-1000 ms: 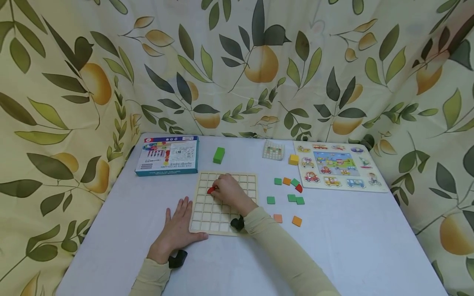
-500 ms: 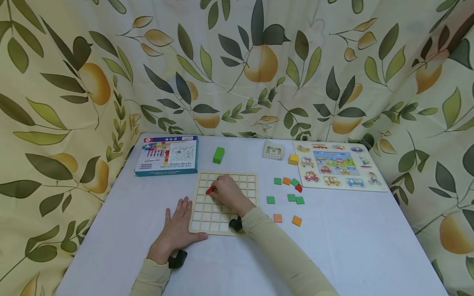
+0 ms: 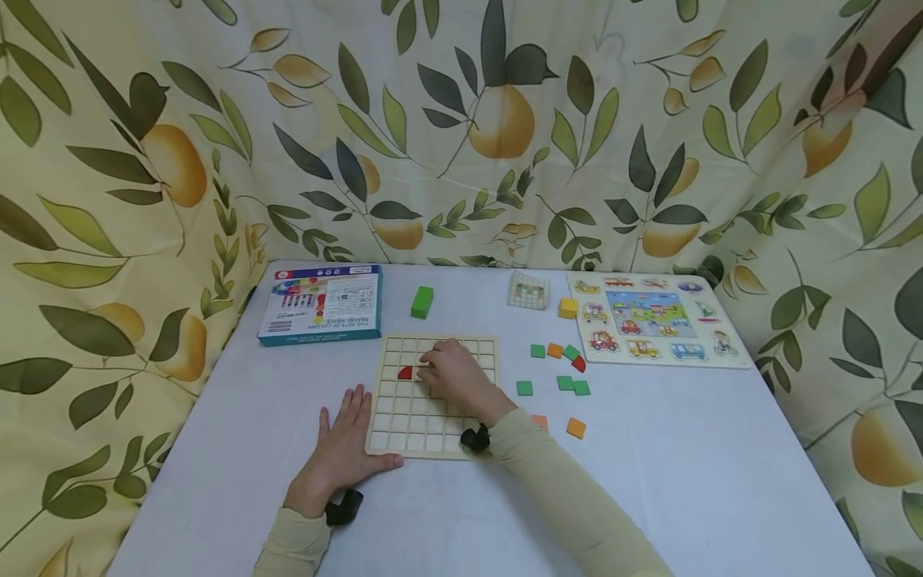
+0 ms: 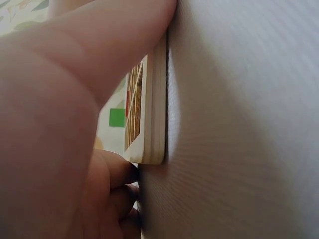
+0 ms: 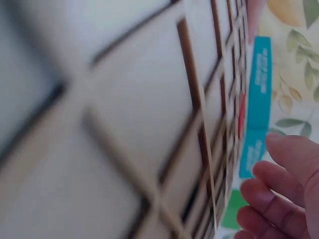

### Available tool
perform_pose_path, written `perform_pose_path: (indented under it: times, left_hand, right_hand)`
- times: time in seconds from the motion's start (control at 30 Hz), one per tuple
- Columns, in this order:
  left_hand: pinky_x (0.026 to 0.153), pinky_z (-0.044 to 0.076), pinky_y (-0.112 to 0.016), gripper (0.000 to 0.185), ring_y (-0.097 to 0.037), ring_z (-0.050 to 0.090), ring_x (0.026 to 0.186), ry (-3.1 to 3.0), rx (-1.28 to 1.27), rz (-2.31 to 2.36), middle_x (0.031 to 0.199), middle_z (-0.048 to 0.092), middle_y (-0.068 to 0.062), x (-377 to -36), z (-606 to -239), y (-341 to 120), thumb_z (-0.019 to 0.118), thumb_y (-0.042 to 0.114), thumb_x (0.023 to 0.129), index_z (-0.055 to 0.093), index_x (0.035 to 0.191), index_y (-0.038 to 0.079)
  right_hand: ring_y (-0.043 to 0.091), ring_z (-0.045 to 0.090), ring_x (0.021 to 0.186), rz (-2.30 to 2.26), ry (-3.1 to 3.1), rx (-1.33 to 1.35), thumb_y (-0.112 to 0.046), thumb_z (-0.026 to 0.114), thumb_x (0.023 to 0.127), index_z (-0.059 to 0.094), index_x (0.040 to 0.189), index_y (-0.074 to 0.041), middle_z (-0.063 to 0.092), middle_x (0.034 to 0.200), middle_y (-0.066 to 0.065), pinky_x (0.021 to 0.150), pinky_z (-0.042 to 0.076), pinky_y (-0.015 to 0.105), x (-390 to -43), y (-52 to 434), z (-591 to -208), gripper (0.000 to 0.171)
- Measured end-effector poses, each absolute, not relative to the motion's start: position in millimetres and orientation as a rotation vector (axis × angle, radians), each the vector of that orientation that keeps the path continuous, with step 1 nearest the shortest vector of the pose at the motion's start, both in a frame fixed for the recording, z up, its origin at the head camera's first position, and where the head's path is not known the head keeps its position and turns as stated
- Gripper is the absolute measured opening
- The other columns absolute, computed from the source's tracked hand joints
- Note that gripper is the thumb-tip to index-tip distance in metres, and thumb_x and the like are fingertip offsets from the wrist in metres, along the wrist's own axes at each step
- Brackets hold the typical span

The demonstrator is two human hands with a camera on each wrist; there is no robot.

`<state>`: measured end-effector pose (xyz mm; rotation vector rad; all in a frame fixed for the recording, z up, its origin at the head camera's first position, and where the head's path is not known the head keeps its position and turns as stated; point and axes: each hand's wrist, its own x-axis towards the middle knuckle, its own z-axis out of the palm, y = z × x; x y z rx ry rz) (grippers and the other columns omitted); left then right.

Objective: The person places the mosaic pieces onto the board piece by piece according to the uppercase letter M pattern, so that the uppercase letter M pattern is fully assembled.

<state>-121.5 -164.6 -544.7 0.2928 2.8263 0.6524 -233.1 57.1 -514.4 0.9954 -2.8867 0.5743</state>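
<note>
From where I stand, the right hand [image 3: 461,378] is over the wooden grid board [image 3: 437,441], its fingers loosely bent and the thumb standing apart from them, with a gap in between; the red piece [image 3: 405,373] lies on the squares near the board's left edge, just beside those fingertips; the left hand [image 3: 344,445] lies on the white table [image 3: 447,529] with its fingers nearly straight and the thumb spread wide, fingers along the board's left edge and thumb along the near one.

To the right of the board, green tiles [image 3: 525,388] and orange tiles [image 3: 576,428] lie scattered, with another red piece [image 3: 579,364] touching or nearly touching a green one; behind, from left to right, are a teal-edged box [image 3: 320,304], a green block [image 3: 422,302], a small see-through sheet [image 3: 529,290], a yellow block [image 3: 568,308] and a picture puzzle [image 3: 652,316].
</note>
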Motion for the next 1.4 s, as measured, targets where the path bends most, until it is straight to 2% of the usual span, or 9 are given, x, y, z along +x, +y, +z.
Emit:
perform_pose_path:
  times: [0.13, 0.33, 0.6, 0.77, 1.2, 1.4]
  left_hand:
    - [0.107, -0.005, -0.067, 0.127, -0.036, -0.001, 0.146, 2.835, 0.299, 0.680, 0.160, 0.007, -0.020, -122, -545, -165, 0.068, 0.076, 0.068, 0.017, 0.154, -0.003]
    - [0.107, -0.004, -0.068, 0.126, -0.038, 0.000, 0.146, 2.846, 0.305, 0.712, 0.160, 0.008, -0.022, -122, -546, -165, 0.072, 0.073, 0.068, 0.019, 0.153, -0.004]
    - [0.107, -0.006, -0.067, 0.127, -0.037, -0.002, 0.146, 2.830, 0.293, 0.721, 0.160, 0.006, -0.021, -121, -546, -164, 0.074, 0.071, 0.068, 0.017, 0.154, -0.003]
    - [0.106, -0.007, -0.068, 0.127, -0.037, -0.002, 0.146, 2.817, 0.299, 0.720, 0.160, 0.006, -0.021, -120, -547, -164, 0.073, 0.072, 0.068, 0.016, 0.154, -0.003]
    - [0.106, -0.007, -0.068, 0.127, -0.037, -0.001, 0.146, 2.826, 0.295, 0.728, 0.160, 0.007, -0.021, -121, -547, -164, 0.072, 0.072, 0.068, 0.018, 0.154, -0.003]
    - [0.106, -0.006, -0.068, 0.127, -0.037, -0.001, 0.146, 2.835, 0.302, 0.732, 0.160, 0.007, -0.021, -120, -547, -163, 0.072, 0.073, 0.067, 0.018, 0.154, -0.003]
  right_hand:
    - [0.024, 0.058, 0.095, 0.587, -2.860, 1.008, -0.021, 0.066, 0.094, 0.073, 0.109, -0.002, 0.068, 0.102, 0.008, 0.085, 0.047, 0.036, -237, 82, -508, 0.025]
    - [0.029, 0.058, 0.097, 0.602, -2.942, 0.845, -0.018, 0.068, 0.093, 0.073, 0.110, -0.001, 0.068, 0.105, 0.011, 0.084, 0.048, 0.042, -246, 133, -499, 0.024]
    - [0.031, 0.054, 0.107, 0.650, -3.064, 0.571, -0.016, 0.068, 0.092, 0.071, 0.113, 0.000, 0.067, 0.111, 0.012, 0.092, 0.044, 0.046, -252, 198, -494, 0.027]
    - [0.032, 0.054, 0.106, 0.633, -3.104, 0.516, -0.015, 0.072, 0.089, 0.070, 0.115, 0.001, 0.066, 0.114, 0.016, 0.090, 0.045, 0.047, -250, 226, -497, 0.030]
    - [0.036, 0.052, 0.112, 0.537, -3.157, 0.532, -0.016, 0.074, 0.089, 0.066, 0.123, 0.001, 0.062, 0.122, 0.018, 0.093, 0.044, 0.050, -255, 239, -500, 0.039]
    - [0.036, 0.054, 0.107, 0.477, -3.155, 0.542, -0.015, 0.075, 0.088, 0.071, 0.115, -0.001, 0.062, 0.115, 0.017, 0.087, 0.044, 0.050, -256, 237, -503, 0.031]
